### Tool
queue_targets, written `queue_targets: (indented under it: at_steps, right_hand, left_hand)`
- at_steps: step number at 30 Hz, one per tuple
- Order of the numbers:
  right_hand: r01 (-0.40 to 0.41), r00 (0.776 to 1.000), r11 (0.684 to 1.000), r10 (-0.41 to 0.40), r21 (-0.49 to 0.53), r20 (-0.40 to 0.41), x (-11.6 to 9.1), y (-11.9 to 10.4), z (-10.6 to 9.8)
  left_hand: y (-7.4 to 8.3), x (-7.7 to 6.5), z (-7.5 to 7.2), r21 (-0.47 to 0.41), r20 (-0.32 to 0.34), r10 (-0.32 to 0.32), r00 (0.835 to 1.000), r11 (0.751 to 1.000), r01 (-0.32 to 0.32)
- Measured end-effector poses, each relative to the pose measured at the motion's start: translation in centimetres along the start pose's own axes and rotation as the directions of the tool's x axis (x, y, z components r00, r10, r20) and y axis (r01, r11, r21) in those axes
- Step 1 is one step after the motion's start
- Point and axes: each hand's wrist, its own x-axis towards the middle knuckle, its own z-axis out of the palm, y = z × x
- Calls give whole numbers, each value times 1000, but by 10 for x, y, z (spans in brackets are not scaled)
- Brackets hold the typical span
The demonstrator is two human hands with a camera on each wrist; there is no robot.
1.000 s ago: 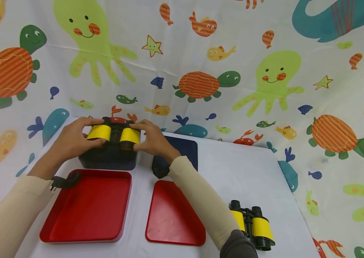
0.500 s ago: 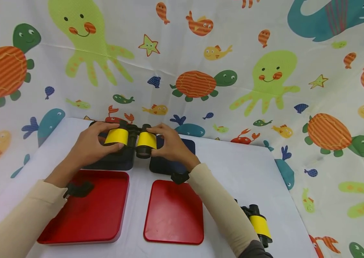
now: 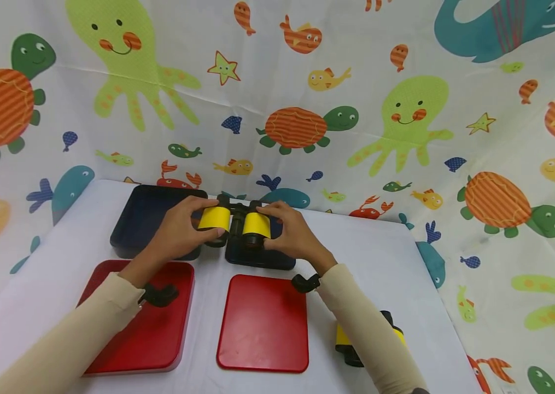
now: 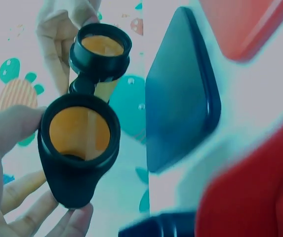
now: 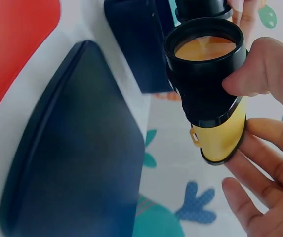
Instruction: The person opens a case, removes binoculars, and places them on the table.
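Both hands hold a pair of black binoculars with yellow barrels [image 3: 256, 224] in the air above a flat dark blue lid [image 3: 261, 260]. My left hand [image 3: 182, 227] grips the left barrel between thumb and fingers. The right barrel is gripped the same way by my right hand [image 3: 293, 234]. Orange-tinted lenses [image 4: 79, 131] face the left wrist camera. In the right wrist view, the right thumb presses the black end of the barrel [image 5: 205, 94], with fingers on its yellow part. Behind my left hand lies a deep dark blue tray [image 3: 139, 210], partly covered.
A red tray [image 3: 179, 328] stands front left, partly hidden by the left arm. Beside it is a flat red lid [image 3: 262, 325]. Under the right forearm, more yellow-and-black binoculars [image 3: 343, 336] are partly covered. A sea-animal printed curtain [image 3: 277, 71] rises behind the white table [image 3: 346, 246].
Both hands have carried the binoculars rightward, from over the dark blue tray to above the dark blue lid. The tray's inside has come into sight. The right forearm now covers more of the other binoculars.
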Motion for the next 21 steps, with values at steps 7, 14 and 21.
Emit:
queue_targets:
  at_steps: [7, 14, 21]
  right_hand:
    - [-67, 997, 997, 65, -47, -43, -23, 22, -16]
    - [-124, 991, 990, 120, -72, -57, -46, 39, -33]
    - [-168, 985, 984, 165, -63, -53, -65, 52, -46]
  left_hand:
    - [19, 14, 32, -43, 35, -22, 999, 999, 24]
    - [37, 22, 60, -68, 62, -9, 998, 998, 13]
    - [44, 31, 89, -52, 75, 3, 997, 999, 1]
